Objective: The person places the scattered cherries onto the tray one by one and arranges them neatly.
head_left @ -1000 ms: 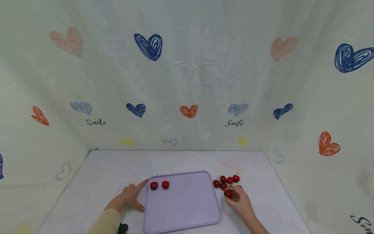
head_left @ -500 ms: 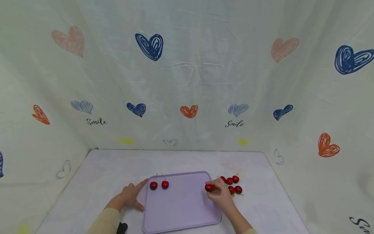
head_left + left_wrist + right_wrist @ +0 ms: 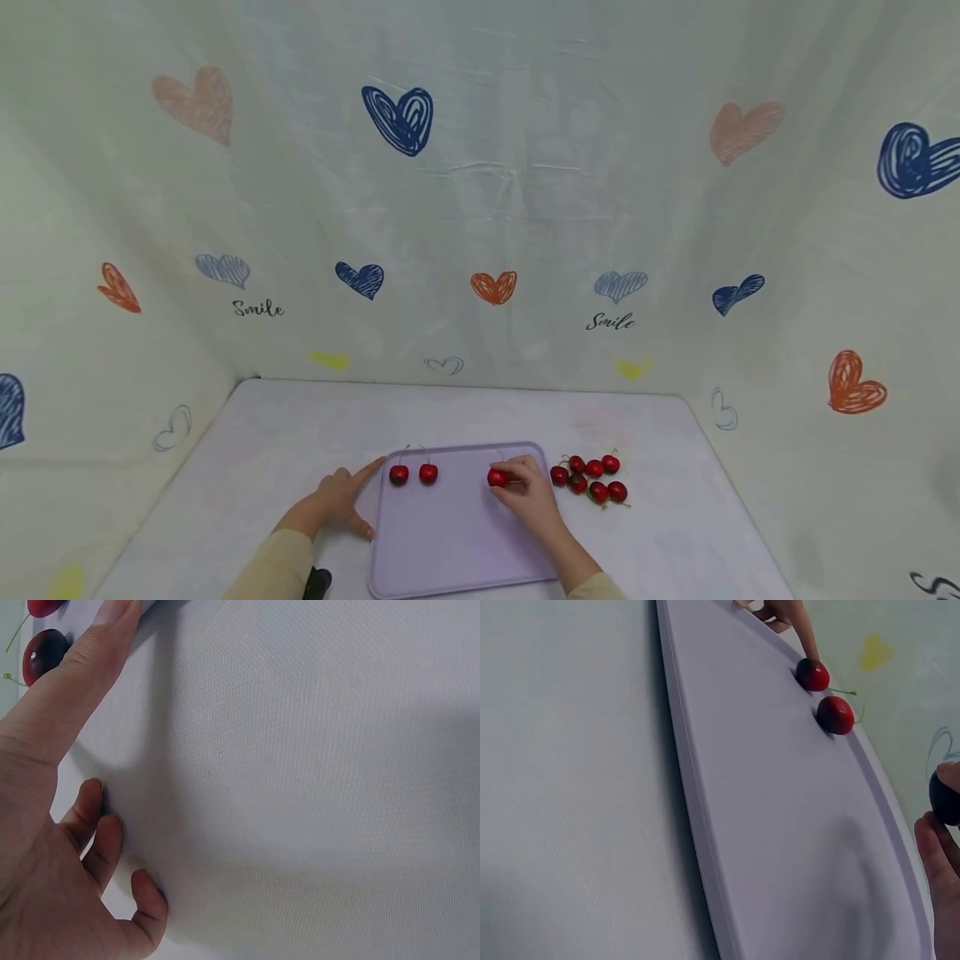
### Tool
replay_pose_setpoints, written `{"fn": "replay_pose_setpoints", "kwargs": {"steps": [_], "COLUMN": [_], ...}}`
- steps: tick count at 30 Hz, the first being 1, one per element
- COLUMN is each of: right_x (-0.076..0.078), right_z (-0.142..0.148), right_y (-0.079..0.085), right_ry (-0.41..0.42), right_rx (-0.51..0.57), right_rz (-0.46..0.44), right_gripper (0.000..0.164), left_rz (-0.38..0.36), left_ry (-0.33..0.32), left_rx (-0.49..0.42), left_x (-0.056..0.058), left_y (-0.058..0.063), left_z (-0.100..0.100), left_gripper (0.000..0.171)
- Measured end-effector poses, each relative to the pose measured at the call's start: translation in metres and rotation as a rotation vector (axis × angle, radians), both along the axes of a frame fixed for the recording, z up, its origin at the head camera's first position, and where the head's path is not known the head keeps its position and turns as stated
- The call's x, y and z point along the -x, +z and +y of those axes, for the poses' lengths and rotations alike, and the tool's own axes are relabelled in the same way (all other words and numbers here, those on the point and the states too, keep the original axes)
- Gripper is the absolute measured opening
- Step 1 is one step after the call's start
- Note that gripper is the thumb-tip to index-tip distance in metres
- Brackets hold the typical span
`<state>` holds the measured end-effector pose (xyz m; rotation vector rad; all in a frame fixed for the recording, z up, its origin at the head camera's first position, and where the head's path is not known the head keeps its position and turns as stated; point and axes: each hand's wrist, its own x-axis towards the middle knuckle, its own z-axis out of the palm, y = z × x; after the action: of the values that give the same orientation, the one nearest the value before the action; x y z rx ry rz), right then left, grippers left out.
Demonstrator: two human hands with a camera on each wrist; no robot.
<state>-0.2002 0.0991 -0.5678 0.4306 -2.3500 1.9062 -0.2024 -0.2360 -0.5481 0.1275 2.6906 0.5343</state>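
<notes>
My right hand (image 3: 527,490) pinches a cherry (image 3: 497,477) between thumb and fingers, over the upper right part of the lilac tray (image 3: 457,533). In the right wrist view that cherry (image 3: 943,799) looks dark at the right edge, with its shadow falling on the tray. Two red cherries with stems, one at the corner (image 3: 398,475) and one beside it (image 3: 428,473), lie in the tray's upper left. My left hand (image 3: 335,502) rests at the tray's left side, thumb and index finger spread along its rim; the other fingers (image 3: 105,844) curl loosely over the table.
Several more cherries (image 3: 594,468) lie in a cluster on the white table (image 3: 660,533), just right of the tray. A dark object (image 3: 318,582) shows beside my left sleeve. Behind the table hangs a pale curtain (image 3: 525,208) printed with hearts.
My right hand has carried the cherry leftward from the cluster, across the tray's right rim and over the tray. My left hand has stayed at the tray's left side.
</notes>
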Motion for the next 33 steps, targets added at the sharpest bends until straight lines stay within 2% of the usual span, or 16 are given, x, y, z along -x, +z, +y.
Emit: {"fn": "replay_pose_setpoints", "kwargs": {"steps": [7, 11, 15, 19, 28, 33], "right_x": [-0.005, 0.004, 0.014, 0.021, 0.028, 0.031], "right_z": [-0.026, -0.037, -0.047, -0.054, -0.06, -0.06], "right_y": [0.018, 0.008, -0.013, -0.027, -0.032, -0.036], "right_ry": [0.035, 0.037, 0.02, -0.003, -0.07, -0.08], "right_rx": [0.098, 0.142, 0.171, 0.135, -0.049, -0.1], "right_rz": [-0.064, -0.099, -0.134, -0.149, -0.111, -0.115], "right_gripper": [0.027, 0.027, 0.029, 0.029, 0.029, 0.03], "left_rz": [-0.009, -0.009, -0.01, -0.003, 0.01, 0.008], "left_ry": [0.0, 0.004, 0.003, -0.003, -0.009, -0.01], "left_rx": [0.002, 0.003, -0.002, 0.004, -0.004, -0.005], "left_x": [0.0, 0.001, 0.0, -0.002, -0.003, -0.003], "left_y": [0.002, 0.001, 0.001, 0.001, 0.007, 0.008], "left_z": [-0.002, -0.003, -0.004, -0.004, 0.004, 0.005], "left_gripper": [0.111, 0.112, 0.111, 0.111, 0.11, 0.11]}}
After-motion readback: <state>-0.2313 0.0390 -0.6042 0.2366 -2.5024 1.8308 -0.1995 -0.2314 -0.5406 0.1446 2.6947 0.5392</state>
